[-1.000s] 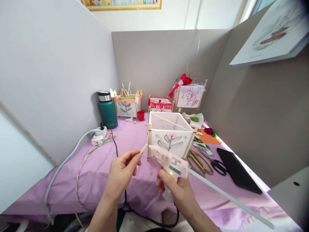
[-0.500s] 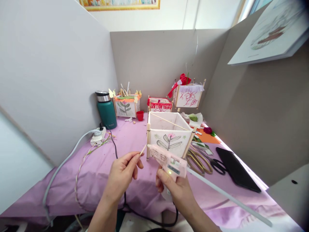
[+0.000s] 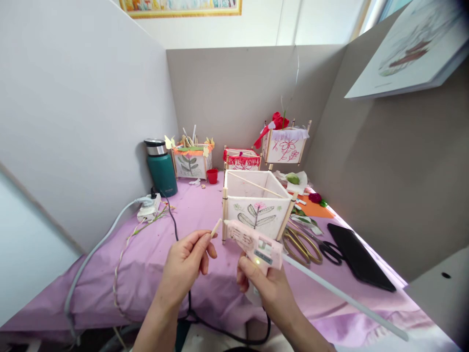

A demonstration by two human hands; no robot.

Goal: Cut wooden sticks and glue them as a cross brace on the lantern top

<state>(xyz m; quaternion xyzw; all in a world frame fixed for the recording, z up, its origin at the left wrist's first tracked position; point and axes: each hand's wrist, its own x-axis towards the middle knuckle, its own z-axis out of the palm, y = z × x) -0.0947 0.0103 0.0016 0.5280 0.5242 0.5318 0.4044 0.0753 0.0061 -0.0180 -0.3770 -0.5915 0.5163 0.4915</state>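
Note:
My left hand (image 3: pixel 190 254) pinches a short, thin wooden stick (image 3: pixel 216 228) between thumb and fingertips, its free end angled up to the right. My right hand (image 3: pixel 262 276) is wrapped round the handle of a pale pink hot glue gun (image 3: pixel 256 243), whose small light glows. The gun's nozzle points left, right by the stick's tip; whether they touch I cannot tell. A long glue stick (image 3: pixel 348 298) juts from the gun's rear. Just behind stands a white fabric box (image 3: pixel 256 215) with wooden corner posts and a drawn plant, a thin stick lying across its top.
Gold-handled scissors (image 3: pixel 302 244), black-handled scissors (image 3: pixel 331 253) and a black tablet-like slab (image 3: pixel 361 256) lie on the right. A green bottle (image 3: pixel 161 168) and a power strip (image 3: pixel 149 208) stand left. Decorated boxes (image 3: pixel 286 146) line the back. A black cable (image 3: pixel 227 335) loops below the gun.
Almost nothing differs. The stick in my left hand has turned slightly at the glue gun's nozzle, and the gun has shifted a touch left.

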